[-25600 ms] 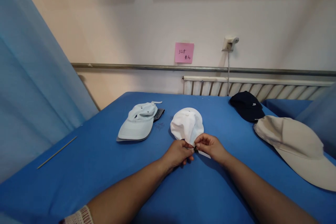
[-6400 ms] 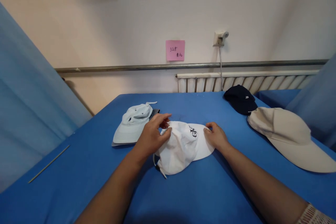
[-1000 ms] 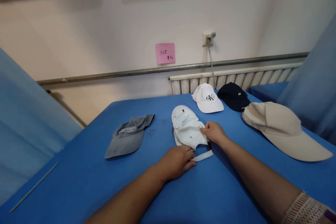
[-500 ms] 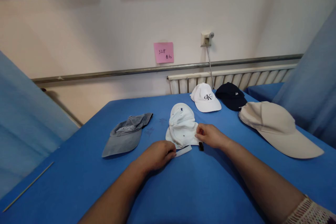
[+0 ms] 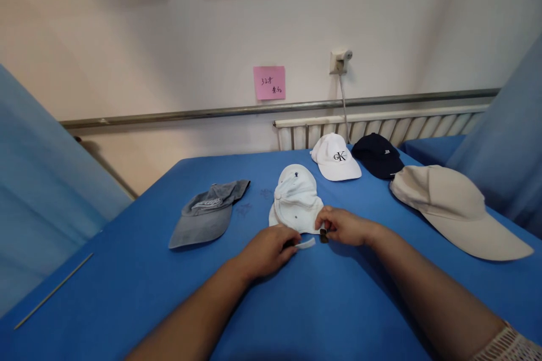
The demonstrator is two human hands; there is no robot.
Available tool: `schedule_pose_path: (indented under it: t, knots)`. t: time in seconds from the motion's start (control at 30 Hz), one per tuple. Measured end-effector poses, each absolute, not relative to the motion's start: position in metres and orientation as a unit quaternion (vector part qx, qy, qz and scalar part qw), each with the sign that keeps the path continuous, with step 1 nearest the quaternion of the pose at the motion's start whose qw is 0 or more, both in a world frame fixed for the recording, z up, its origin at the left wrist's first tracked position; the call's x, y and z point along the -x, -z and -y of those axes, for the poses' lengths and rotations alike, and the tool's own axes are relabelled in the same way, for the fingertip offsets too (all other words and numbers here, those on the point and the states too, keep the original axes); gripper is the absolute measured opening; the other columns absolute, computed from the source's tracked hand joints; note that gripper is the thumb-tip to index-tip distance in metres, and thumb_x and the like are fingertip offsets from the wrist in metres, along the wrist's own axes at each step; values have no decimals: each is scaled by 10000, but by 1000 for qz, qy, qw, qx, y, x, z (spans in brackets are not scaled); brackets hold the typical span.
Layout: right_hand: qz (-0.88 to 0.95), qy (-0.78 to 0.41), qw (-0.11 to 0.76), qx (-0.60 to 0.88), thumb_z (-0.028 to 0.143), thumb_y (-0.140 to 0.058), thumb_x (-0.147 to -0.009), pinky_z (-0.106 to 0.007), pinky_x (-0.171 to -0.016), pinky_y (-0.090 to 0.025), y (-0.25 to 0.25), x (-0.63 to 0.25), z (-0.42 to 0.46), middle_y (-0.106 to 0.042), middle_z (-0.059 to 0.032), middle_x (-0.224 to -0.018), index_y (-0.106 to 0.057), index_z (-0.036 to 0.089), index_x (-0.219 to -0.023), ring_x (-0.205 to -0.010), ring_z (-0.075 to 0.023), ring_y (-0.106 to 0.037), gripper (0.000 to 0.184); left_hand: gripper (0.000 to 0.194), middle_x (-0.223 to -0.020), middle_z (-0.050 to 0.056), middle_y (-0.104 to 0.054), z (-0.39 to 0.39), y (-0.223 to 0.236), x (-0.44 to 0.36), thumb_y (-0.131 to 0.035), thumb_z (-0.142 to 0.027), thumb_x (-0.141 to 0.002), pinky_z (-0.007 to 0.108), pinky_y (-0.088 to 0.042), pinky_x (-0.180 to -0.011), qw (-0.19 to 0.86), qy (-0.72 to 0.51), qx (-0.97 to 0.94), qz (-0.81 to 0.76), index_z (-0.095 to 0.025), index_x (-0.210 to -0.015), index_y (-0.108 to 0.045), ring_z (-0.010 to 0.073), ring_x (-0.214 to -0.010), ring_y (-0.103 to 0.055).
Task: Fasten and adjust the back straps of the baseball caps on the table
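A pale mint baseball cap (image 5: 294, 203) lies on the blue-covered table, its back opening toward me and its brim at the far side. My left hand (image 5: 271, 251) pinches the cap's loose back strap (image 5: 305, 243), whose free end points right. At the other side of the opening, my right hand (image 5: 341, 225) grips the cap's edge beside a dark metal buckle (image 5: 324, 236). A small gap separates strap end and buckle. Parts of the fingertips on both hands are hidden.
A grey cap (image 5: 207, 211) lies at left. Behind, a white cap (image 5: 336, 158) stands beside a navy cap (image 5: 376, 155); a large beige cap (image 5: 453, 208) lies at right. A thin stick (image 5: 54, 291) rests far left. A radiator (image 5: 381, 124) stands behind the blue table (image 5: 339, 304).
The white cap went to the back beside the navy one; the mint cap came off the grey cap to the middle. Lately the strap end came away from the buckle; my right hand shifted toward the buckle.
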State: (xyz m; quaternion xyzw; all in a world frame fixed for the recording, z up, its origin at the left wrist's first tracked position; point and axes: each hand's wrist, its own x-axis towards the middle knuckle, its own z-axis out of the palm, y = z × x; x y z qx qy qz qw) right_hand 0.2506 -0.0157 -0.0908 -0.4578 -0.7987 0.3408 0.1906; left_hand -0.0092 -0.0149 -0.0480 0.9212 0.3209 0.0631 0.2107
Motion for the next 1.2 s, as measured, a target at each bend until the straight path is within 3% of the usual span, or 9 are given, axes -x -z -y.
schedule_pose_path:
  t: [0.17, 0.33, 0.47, 0.67, 0.9, 1.03, 1.2]
  knots:
    - [821, -317, 169, 444, 57, -632, -671, -264, -748, -469, 84, -247, 22, -560, -38, -1046, -613, 216, -1029, -839, -154, -585, 393, 211, -1031, 37, -684, 17, 60, 3, -555, -265, -873, 271, -441, -778, 214, -65, -921, -320, -231, -1063, -638, 197, -920, -611]
    - [818, -273, 151, 483, 221, -737, -653, -282, -722, -443, 79, -242, 26, -589, -43, -1002, -601, 200, -957, -846, -187, -565, 333, 215, -1051, 40, -687, 14, 60, 4, -528, -248, -883, 278, -445, -784, 225, -71, -917, -322, -222, -1065, -639, 196, -924, -614]
    - [813, -248, 159, 502, 157, -660, -687, -265, -693, -414, 78, -240, 26, -615, -45, -948, -590, 191, -901, -805, -175, -562, 227, 210, -1025, 35, -691, 13, 58, 5, -535, -263, -884, 277, -444, -779, 240, -66, -913, -325, -222, -1059, -643, 191, -903, -616]
    - [815, -241, 168, 499, 148, -632, -682, -253, -678, -406, 76, -240, 26, -644, -46, -920, -603, 185, -903, -779, -171, -572, 225, 210, -1019, 38, -689, 12, 59, 5, -531, -266, -890, 273, -438, -787, 248, -69, -911, -323, -217, -1058, -647, 188, -903, -613]
    - [778, -326, 214, 493, 81, -528, -752, -224, -617, -423, 86, -253, 15, -668, -8, -798, -599, 183, -901, -675, -134, -581, 195, 215, -1006, 42, -682, 11, 57, 6, -526, -262, -888, 267, -438, -780, 252, -61, -911, -320, -210, -1057, -648, 185, -895, -604]
    - [772, -376, 210, 468, 44, -549, -713, -227, -644, -456, 91, -259, 13, -669, -6, -844, -602, 187, -973, -707, -136, -602, 302, 214, -993, 40, -683, 11, 56, 6, -516, -267, -895, 269, -438, -776, 257, -62, -911, -316, -210, -1054, -647, 184, -882, -604]
    - [812, -324, 190, 447, 42, -596, -684, -248, -719, -467, 89, -256, 15, -619, -28, -998, -635, 216, -1020, -792, -142, -592, 381, 211, -1004, 39, -686, 12, 56, 6, -513, -270, -901, 271, -440, -786, 257, -69, -911, -315, -214, -1054, -648, 185, -899, -606]
